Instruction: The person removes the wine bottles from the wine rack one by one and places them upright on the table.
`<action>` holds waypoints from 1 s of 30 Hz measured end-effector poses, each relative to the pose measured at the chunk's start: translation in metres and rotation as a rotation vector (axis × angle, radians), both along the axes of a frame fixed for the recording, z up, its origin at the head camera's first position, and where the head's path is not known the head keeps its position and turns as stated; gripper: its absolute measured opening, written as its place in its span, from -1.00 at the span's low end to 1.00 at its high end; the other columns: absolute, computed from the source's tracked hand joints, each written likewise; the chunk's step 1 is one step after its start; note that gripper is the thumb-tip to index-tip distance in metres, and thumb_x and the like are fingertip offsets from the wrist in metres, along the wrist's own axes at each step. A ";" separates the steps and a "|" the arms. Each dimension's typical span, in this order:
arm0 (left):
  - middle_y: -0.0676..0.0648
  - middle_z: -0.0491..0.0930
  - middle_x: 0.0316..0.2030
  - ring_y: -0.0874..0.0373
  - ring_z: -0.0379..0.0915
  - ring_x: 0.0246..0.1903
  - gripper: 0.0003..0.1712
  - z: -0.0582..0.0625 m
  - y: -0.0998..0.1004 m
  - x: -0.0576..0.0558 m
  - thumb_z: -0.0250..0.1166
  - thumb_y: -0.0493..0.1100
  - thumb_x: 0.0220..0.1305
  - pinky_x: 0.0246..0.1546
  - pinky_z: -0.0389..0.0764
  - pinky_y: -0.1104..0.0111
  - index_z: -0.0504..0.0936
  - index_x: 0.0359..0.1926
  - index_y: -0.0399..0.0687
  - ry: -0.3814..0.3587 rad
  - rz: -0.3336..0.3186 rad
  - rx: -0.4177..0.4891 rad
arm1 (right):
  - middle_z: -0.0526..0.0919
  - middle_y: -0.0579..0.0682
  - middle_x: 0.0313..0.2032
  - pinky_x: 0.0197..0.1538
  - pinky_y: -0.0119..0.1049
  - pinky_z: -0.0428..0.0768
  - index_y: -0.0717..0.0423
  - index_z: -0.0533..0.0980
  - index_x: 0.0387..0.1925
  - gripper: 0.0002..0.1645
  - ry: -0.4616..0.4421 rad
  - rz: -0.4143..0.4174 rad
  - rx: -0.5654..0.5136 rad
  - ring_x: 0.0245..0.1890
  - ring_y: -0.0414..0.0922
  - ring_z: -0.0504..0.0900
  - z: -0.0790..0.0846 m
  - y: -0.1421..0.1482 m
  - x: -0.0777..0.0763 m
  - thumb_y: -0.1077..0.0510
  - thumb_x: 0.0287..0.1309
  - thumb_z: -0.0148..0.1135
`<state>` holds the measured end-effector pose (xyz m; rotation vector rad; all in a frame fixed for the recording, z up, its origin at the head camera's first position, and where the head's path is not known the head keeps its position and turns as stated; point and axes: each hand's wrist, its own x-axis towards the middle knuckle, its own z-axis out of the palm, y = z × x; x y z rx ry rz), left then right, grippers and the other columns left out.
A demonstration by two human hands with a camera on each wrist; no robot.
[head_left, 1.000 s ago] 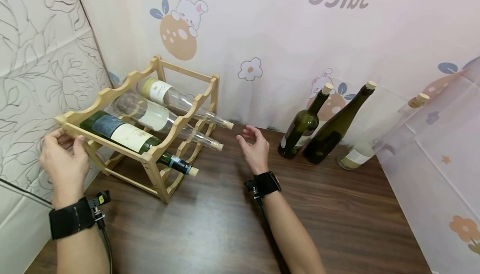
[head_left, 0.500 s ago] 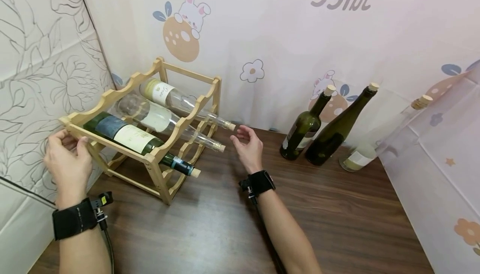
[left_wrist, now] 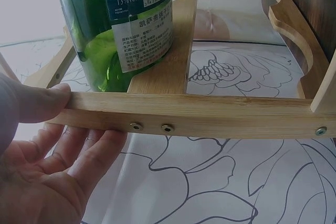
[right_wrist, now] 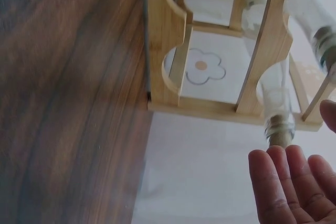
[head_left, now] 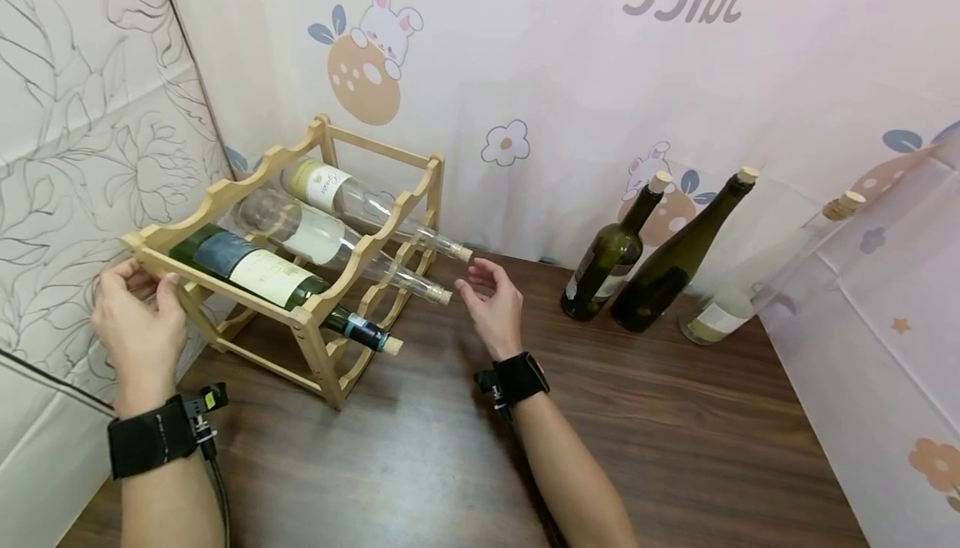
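My left hand (head_left: 142, 323) grips the near left corner of a wooden wine rack (head_left: 318, 365). In the left wrist view its thumb lies on top of the rail (left_wrist: 226, 113), fingers curled beneath. Three corked bottles lie in the rack's top tier: a green wine bottle (head_left: 266, 276) nearest, a clear bottle (head_left: 318, 236) in the middle, another clear bottle (head_left: 324, 186) behind. My right hand (head_left: 495, 306), fingers relaxed, is at the necks' ends. Its fingertips are at the rear bottle's cork (right_wrist: 280, 139); whether they touch is unclear. The thumb is near the middle bottle's cork (head_left: 438, 295).
Two dark green bottles (head_left: 600, 269) (head_left: 675, 269) and a clear bottle (head_left: 720, 316) stand corked at the right, by the back wall. Everything is on a dark wooden table (head_left: 420, 448). Patterned sheets cover the walls. Cables hang from both wrist straps.
My right hand has moved left, up to the corks of the clear bottles. The left hand keeps its grip on the rack. The whole view has shifted slightly.
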<state>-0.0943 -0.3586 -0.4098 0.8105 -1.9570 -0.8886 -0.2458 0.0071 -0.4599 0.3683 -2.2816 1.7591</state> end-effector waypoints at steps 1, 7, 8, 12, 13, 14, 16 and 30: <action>0.41 0.35 -0.12 0.83 0.20 -0.29 -0.52 0.000 0.000 0.000 0.24 -0.13 0.50 -0.21 0.29 0.81 0.49 0.33 -0.25 -0.001 0.000 0.001 | 0.73 0.18 0.08 0.06 -0.09 0.81 0.20 0.57 0.25 -0.44 0.001 0.004 -0.002 0.08 0.09 0.74 0.000 0.000 0.002 0.20 0.25 0.50; 0.48 0.26 -0.16 0.81 0.22 -0.28 -0.53 0.000 0.002 0.000 0.25 -0.13 0.50 -0.13 0.33 0.79 0.50 0.33 -0.21 0.009 0.004 0.004 | 0.73 0.23 0.07 0.04 -0.01 0.81 0.20 0.59 0.23 -0.49 0.038 0.014 -0.018 0.08 0.11 0.75 0.001 0.002 0.015 0.21 0.27 0.47; 0.49 0.26 -0.17 0.81 0.22 -0.28 -0.53 0.001 0.002 0.000 0.25 -0.12 0.50 -0.13 0.33 0.79 0.50 0.33 -0.21 0.009 0.004 0.006 | 0.73 0.23 0.06 0.04 0.01 0.81 0.20 0.59 0.22 -0.50 0.045 0.014 -0.021 0.08 0.11 0.75 0.001 0.002 0.017 0.21 0.28 0.47; 0.50 0.25 -0.18 0.81 0.22 -0.28 -0.52 0.001 0.002 0.000 0.25 -0.13 0.50 -0.19 0.33 0.82 0.50 0.33 -0.20 0.000 0.005 0.011 | 0.73 0.22 0.07 0.03 0.03 0.81 0.16 0.59 0.22 -0.52 0.057 0.017 -0.022 0.08 0.08 0.75 0.001 0.005 0.027 0.19 0.31 0.45; 0.50 0.25 -0.17 0.81 0.21 -0.28 -0.52 0.000 0.001 0.000 0.25 -0.13 0.50 -0.19 0.33 0.82 0.50 0.33 -0.20 -0.003 0.006 0.013 | 0.73 0.22 0.07 0.03 0.01 0.81 0.15 0.59 0.23 -0.52 0.058 0.020 -0.020 0.08 0.08 0.75 0.001 0.006 0.030 0.18 0.31 0.45; 0.49 0.26 -0.16 0.81 0.21 -0.28 -0.52 0.000 0.001 0.000 0.25 -0.13 0.50 -0.18 0.32 0.82 0.49 0.34 -0.20 -0.006 0.006 0.015 | 0.73 0.21 0.07 0.03 -0.02 0.81 0.15 0.59 0.23 -0.52 0.058 0.021 -0.018 0.08 0.07 0.75 0.002 0.006 0.033 0.18 0.31 0.45; 0.47 0.28 -0.14 0.81 0.21 -0.28 -0.52 -0.001 0.001 0.000 0.25 -0.12 0.51 -0.18 0.33 0.81 0.49 0.34 -0.18 -0.013 0.007 0.018 | 0.73 0.21 0.07 0.02 -0.08 0.82 0.15 0.59 0.22 -0.52 0.066 0.024 -0.017 0.08 0.06 0.75 0.002 0.007 0.038 0.18 0.30 0.46; 0.48 0.29 -0.13 0.81 0.22 -0.27 -0.52 -0.001 0.001 -0.001 0.26 -0.13 0.50 0.01 0.36 0.74 0.50 0.35 -0.14 -0.004 0.004 0.033 | 0.74 0.17 0.06 0.01 -0.22 0.82 0.21 0.60 0.20 -0.53 0.144 0.135 -0.062 0.10 0.10 0.73 0.000 -0.003 0.076 0.19 0.30 0.47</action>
